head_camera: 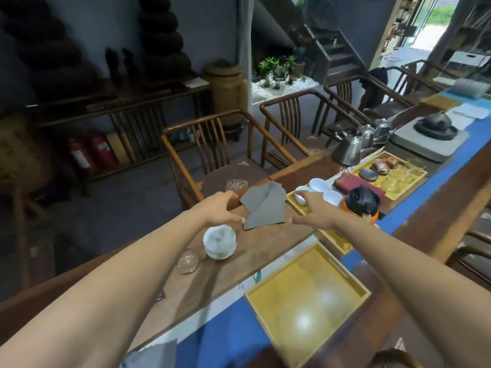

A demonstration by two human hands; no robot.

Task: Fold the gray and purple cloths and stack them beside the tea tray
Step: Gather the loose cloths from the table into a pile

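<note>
Both bare forearms reach forward from the lower corners, converging toward the middle; the left hand (220, 208) is turned palm inward, fingers (231, 195) spread and gently curved, its thumb tip pinching the near left corner of the gray cloth (265, 208); the right hand (316, 211) lies palm down, fingers extended and slightly arched, thumb pointing toward the cloth's near right corner; whether that thumb touches the cloth cannot be told.
</note>
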